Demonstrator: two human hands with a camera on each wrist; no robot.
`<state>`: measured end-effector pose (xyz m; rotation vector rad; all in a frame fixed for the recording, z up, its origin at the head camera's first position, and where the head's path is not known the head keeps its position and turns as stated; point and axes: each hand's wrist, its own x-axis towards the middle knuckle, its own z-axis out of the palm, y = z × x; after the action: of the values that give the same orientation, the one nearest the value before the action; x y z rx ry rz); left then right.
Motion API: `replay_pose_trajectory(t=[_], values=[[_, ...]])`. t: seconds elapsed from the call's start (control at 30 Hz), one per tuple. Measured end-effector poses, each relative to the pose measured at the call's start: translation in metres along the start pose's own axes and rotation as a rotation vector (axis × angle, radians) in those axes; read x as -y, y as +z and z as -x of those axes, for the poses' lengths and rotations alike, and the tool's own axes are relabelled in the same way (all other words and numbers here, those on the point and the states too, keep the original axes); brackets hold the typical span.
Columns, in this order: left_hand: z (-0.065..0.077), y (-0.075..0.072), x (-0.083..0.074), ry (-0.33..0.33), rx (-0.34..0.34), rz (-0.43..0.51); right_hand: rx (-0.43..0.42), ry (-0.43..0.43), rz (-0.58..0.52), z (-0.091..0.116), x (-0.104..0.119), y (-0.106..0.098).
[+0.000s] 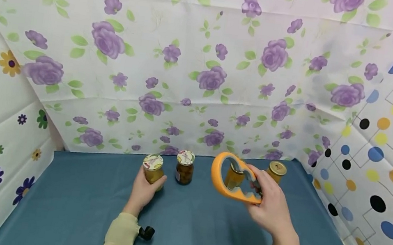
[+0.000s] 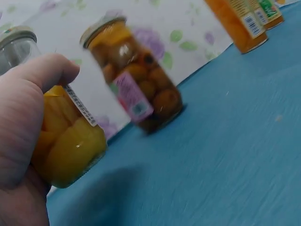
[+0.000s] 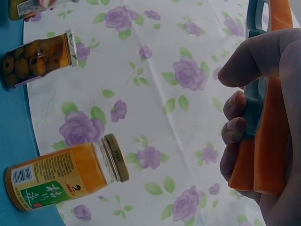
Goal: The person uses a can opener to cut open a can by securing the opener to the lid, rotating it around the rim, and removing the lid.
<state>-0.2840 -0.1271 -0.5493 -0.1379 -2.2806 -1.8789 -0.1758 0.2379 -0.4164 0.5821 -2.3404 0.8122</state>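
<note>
My left hand (image 1: 143, 192) grips a glass jar (image 1: 154, 163) of yellow fruit round its side, thumb across the front; its patterned lid stays uncovered. In the left wrist view, the yellow pieces (image 2: 70, 146) show below the thumb. My right hand (image 1: 272, 201) holds an orange jar opener (image 1: 216, 172) with a grey scalloped inner edge, fingers curled round its handles (image 3: 272, 136). The opener is raised, and through its loop shows a gold-lidded jar (image 1: 234, 178) behind it. Beside the left hand's jar, a jar of dark round fruit (image 1: 184, 173) stands upright.
Another gold-lidded jar (image 1: 277, 168) stands at the back right, partly behind my right hand. A blue cloth (image 1: 190, 229) covers the table. Flowered sheeting (image 1: 187, 76) rises along the back edge, and dotted sheeting (image 1: 380, 171) closes the right side.
</note>
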Motion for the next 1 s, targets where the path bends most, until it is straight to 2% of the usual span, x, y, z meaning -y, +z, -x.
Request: replay_pose_trajectory(t=[0.13,0.27,0.37,0.5,0.6,0.73,0.87,1.0], values=[[0.013,0.011,-0.022,0.1,0.015,-0.038,0.009,-0.025,-0.005,0.003,0.003,-0.001],[0.026,0.024,-0.051,0.244,0.061,-0.006,0.024,-0.033,0.007,0.003,0.008,0.0],[0.034,0.036,-0.069,0.347,0.136,0.093,0.042,-0.022,0.02,0.001,0.013,-0.002],[0.043,0.054,-0.084,0.421,0.255,0.271,0.084,0.015,0.055,-0.001,0.02,-0.004],[0.046,0.066,-0.091,0.475,0.298,0.302,0.134,0.05,0.074,-0.003,0.025,-0.006],[0.054,0.077,-0.094,0.5,0.327,0.283,0.199,0.075,0.092,-0.006,0.034,-0.005],[0.064,0.083,-0.095,0.46,0.373,0.321,0.242,0.087,0.12,-0.009,0.041,-0.001],[0.071,0.085,-0.098,0.417,0.376,0.295,0.301,0.117,0.116,-0.015,0.046,0.003]])
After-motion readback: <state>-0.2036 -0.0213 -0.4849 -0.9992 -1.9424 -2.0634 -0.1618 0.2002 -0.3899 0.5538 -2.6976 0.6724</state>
